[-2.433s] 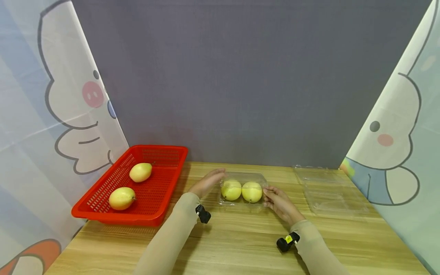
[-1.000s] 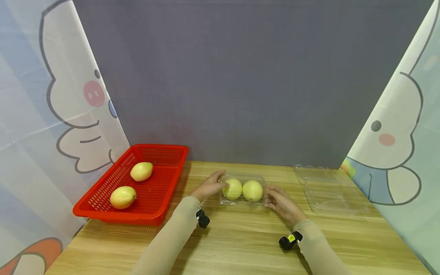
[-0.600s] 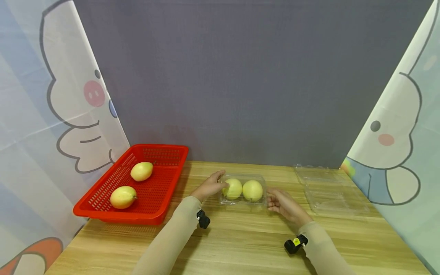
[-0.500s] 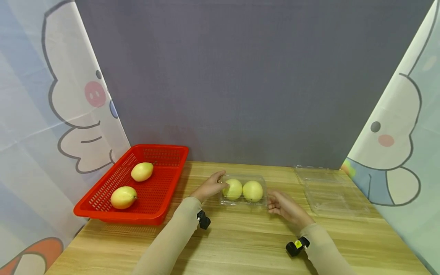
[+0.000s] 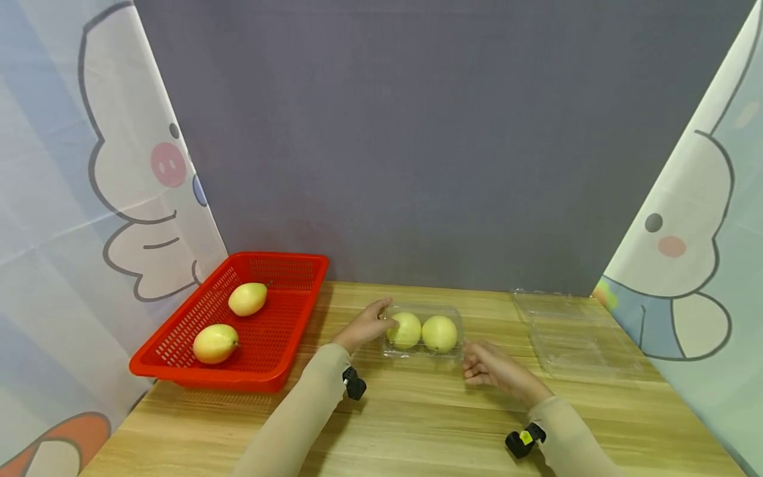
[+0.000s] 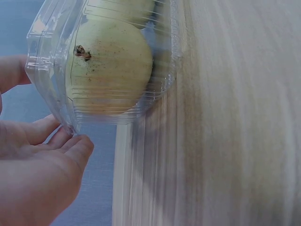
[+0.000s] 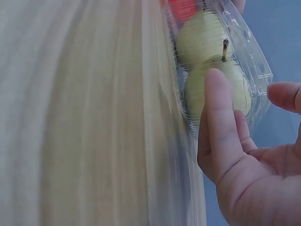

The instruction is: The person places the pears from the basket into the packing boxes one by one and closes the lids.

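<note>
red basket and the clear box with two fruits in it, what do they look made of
Red basket: probably moulded plastic with a slight sheen, judging by its even colour and slotted walls.
Clear box: likely thin plastic, glossy and see-through, given its ribbed walls and bright highlights.

Head cam: high, facing forward and down, wide, covers most of the table. Left wrist cam: close-up, rolled sideways, looks past left hand at the clear box. Right wrist cam: also close and rolled, faces the box's opposite end past right hand. All three share the box.
</note>
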Demonstrator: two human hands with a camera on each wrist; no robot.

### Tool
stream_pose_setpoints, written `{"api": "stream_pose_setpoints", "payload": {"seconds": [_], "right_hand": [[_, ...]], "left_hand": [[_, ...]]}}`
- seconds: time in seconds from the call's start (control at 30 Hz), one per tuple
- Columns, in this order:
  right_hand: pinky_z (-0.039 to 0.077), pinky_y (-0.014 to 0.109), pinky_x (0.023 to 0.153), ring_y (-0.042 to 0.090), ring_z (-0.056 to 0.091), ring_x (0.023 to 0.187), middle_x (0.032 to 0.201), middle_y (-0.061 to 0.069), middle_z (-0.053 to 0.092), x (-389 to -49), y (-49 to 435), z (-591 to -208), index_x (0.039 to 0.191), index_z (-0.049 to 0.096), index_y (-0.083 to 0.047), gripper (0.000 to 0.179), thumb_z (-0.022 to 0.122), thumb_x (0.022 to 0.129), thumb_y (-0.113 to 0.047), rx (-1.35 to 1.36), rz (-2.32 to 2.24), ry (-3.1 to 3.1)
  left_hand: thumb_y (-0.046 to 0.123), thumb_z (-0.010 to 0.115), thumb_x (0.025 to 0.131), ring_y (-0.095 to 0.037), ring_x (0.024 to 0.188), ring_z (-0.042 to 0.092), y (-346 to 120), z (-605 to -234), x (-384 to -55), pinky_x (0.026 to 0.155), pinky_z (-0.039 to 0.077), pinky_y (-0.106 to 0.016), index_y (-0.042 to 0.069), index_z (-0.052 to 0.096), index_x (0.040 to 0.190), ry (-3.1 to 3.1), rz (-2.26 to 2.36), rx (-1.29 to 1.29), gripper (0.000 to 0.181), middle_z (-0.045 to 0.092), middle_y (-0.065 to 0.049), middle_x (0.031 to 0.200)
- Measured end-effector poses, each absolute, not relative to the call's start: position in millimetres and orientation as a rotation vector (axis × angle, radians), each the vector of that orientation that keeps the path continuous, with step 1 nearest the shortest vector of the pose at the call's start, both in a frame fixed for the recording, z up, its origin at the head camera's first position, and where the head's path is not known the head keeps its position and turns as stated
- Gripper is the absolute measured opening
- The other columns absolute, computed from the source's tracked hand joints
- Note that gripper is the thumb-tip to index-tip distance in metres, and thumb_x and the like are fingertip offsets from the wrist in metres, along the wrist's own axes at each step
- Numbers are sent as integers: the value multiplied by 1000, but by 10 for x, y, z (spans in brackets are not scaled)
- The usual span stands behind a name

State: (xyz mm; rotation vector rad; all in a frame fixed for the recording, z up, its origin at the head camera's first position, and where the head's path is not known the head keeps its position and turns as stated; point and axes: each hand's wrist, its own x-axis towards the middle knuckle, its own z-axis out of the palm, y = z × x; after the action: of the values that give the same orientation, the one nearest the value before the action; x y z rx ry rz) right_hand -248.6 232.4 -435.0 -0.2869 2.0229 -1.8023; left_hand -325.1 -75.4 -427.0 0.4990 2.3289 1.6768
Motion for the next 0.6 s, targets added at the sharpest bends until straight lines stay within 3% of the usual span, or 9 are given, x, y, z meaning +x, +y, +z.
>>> {"api": "stream_pose_setpoints", "payload": {"seconds": [0.33, 0.6], "right_hand": [[58, 32, 78, 19, 58, 82, 93, 12, 55, -2500, 2260, -4378, 106, 50, 6, 29, 45, 104, -22, -292, -1774, 2008], [58, 32, 76, 18, 58, 79, 90, 9, 57, -2493, 2243, -4358, 98, 53, 3, 25, 41, 105, -18, -313, -1782, 1964]], "left_hand": [[19, 64, 97, -44, 146, 22, -745, -4273, -3255, 114, 27, -56, 1, 26, 157, 2325, 1683, 489, 73, 25, -20, 161], [21, 64, 97, -43, 147, 21, -742, -4247, -3235, 115, 27, -56, 2, 26, 158, 2329, 1679, 470, 74, 26, -18, 161]]}}
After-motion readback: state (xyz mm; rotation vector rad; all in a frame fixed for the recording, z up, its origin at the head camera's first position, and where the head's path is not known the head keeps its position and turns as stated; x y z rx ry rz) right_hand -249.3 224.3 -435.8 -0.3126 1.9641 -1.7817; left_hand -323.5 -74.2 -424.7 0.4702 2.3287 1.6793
